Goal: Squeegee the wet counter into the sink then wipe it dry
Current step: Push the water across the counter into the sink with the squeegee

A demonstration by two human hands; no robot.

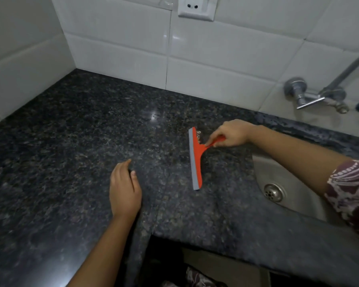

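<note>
While the right grip [226,135] clasps the handle of the red squeegee [195,158], blade on the desk [71,131] leftward, the left grip [124,189] rests slack; squeegeeing is underway, needing a pull toward the sink [294,183].

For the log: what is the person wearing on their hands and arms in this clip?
Both hands are bare: no gloves, rings or watch show on the left hand or the right hand. The left forearm is uncovered as far as the frame shows. The right arm has a short sleeve, dark maroon with a white leaf-like print.
</note>
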